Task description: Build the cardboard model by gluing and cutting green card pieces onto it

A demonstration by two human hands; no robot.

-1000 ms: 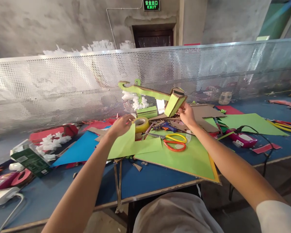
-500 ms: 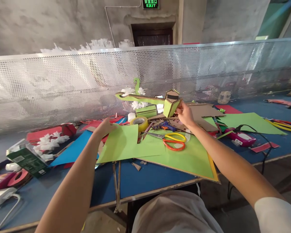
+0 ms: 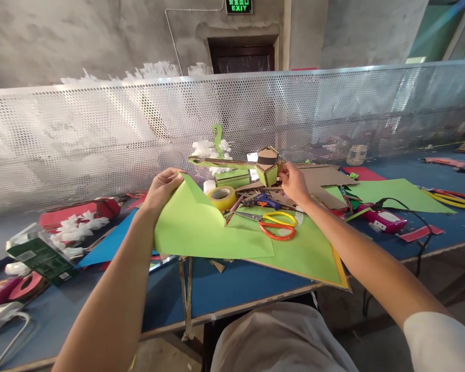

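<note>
My left hand is closed on the upper corner of a green paper sheet, which bends as its near part hangs over other paper. My right hand grips the right end of a cardboard model, a faceted box partly covered in green with a long thin arm reaching left. The model is held above the cluttered table. Below the hands, scissors with yellow and red handles lie on a larger green sheet. A roll of yellow tape sits between the hands.
A perforated metal screen runs along the back of the blue table. On the left are a dark green box and blue paper. A magenta device with a black cable, brown cardboard and more scissors lie right.
My left hand has lifted the corner of the green sheet, so the sheet now curls upward. The model in my right hand has tilted and dipped slightly.
</note>
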